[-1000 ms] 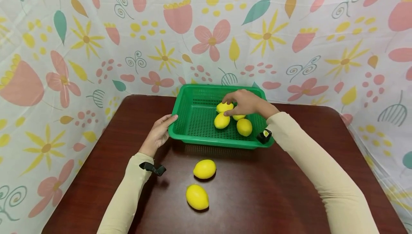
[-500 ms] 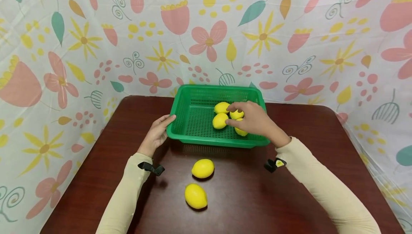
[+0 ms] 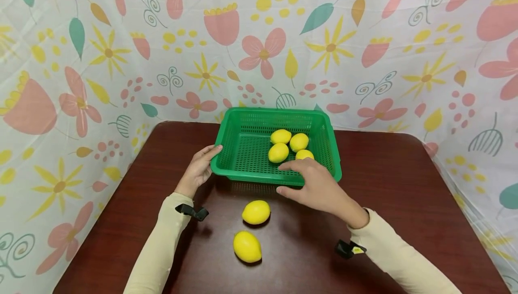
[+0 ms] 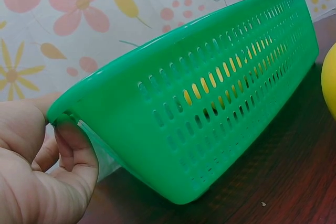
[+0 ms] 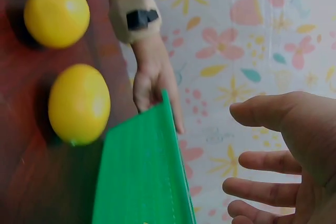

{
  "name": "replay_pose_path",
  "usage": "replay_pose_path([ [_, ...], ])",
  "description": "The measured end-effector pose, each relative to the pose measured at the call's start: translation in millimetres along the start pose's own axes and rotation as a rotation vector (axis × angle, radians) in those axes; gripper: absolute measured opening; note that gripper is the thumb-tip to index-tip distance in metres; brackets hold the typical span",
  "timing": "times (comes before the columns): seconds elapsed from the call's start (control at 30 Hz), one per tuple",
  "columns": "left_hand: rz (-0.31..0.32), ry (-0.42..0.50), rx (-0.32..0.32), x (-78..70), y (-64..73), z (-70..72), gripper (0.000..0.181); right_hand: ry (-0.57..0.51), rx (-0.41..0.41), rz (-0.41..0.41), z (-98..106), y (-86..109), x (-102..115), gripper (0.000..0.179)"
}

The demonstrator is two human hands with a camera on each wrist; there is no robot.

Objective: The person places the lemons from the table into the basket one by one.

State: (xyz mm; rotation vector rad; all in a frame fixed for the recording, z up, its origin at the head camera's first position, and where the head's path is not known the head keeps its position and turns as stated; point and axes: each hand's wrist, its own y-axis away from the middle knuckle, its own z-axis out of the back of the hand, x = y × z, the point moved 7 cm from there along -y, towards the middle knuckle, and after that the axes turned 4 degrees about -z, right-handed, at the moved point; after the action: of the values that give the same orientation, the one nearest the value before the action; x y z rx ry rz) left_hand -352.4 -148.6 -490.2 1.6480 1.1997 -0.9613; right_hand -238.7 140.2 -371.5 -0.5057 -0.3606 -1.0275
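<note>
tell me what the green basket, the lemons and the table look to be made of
The green basket looks like moulded plastic, semi-gloss, with rows of slots through its thin wall. The lemons have smooth, evenly yellow, slightly shiny skins: real fruit or plastic copies, I can't tell. The table could be wood or laminate, reddish brown, its glossy top showing soft reflections.

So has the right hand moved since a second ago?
Yes. Judged against the green basket, the right hand has drawn back toward the person, from above the lemons to the basket's near side.
</note>
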Motion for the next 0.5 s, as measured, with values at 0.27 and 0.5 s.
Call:
replay_pose_path([
  [0.27, 0.005, 0.019, -0.007, 0.9, -0.2, 1.2, 0.046, 0.011, -0.018, 0.074, -19.8, 18.6, 19.6, 0.048],
  [0.5, -0.003, 0.035, -0.010, 3.3, -2.2, 2.4, 0.041, 0.039, 0.007, 0.106, -48.6, 29.8, 26.0, 0.044],
])
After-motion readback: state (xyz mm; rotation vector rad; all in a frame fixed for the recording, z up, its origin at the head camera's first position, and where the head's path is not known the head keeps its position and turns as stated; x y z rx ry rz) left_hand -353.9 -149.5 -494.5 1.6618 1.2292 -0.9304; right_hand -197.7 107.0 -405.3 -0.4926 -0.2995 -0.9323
